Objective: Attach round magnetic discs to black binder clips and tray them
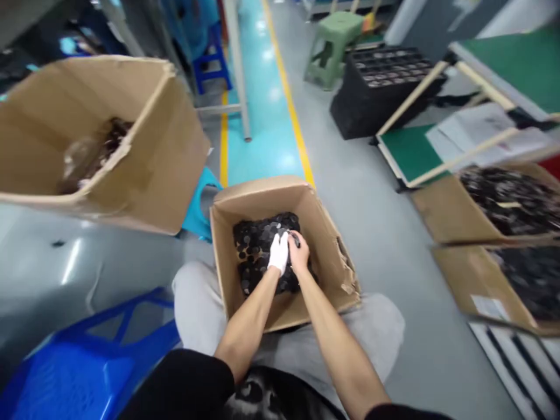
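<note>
Both my hands reach down into an open cardboard box [324, 245] between my knees. Many small black round pieces [262, 233] lie in a layer at its bottom. My left hand [279, 255] wears a white glove, its fingers drawn together close to the right one; what they hold is too small to make out. Bare and curled, my right hand [299, 256] grips a small dark piece [296, 238] near its thumb. The two hands meet just above the black pieces.
A larger cardboard box [161, 157] with dark parts and plastic stands at the left. Nearby is a blue plastic stool [79, 373]. Boxes of dark parts [511, 198], a green-topped shelf [520, 64], a black crate [385, 93] and a green stool [335, 41] are to the right.
</note>
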The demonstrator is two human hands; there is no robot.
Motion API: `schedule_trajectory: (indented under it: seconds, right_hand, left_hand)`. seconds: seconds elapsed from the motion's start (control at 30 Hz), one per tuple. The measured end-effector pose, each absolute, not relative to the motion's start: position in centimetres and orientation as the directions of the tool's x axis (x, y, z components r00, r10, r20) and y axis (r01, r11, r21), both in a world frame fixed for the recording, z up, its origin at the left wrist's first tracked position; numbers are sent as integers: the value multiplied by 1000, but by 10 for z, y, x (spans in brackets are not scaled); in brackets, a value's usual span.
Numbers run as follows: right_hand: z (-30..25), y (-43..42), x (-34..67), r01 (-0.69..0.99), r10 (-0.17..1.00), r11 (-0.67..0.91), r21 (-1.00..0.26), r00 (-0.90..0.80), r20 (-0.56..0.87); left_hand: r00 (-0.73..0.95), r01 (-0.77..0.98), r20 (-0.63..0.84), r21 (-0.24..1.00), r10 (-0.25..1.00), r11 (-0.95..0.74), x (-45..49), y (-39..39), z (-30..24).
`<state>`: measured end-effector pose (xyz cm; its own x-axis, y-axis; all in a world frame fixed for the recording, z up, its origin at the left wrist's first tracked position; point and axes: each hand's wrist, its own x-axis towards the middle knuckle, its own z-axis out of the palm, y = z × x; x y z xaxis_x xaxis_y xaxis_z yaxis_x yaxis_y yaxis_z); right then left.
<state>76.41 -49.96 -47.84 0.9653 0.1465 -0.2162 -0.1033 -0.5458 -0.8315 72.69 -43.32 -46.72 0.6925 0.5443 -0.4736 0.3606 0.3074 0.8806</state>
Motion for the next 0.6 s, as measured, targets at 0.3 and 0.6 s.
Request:
schedule_trajectory:
  seconds: [0.3, 0.6]
  right_hand:
    - [-464, -506, 736, 107, 228, -388, -915, 974, 17]
    - [-448, -472, 726, 164, 181, -300, -940, 977, 112]
  left_hand:
    - [683, 107, -318, 934, 657, 341, 700, -441, -455]
    - [677, 92, -276, 952, 683, 294, 691, -409, -429]
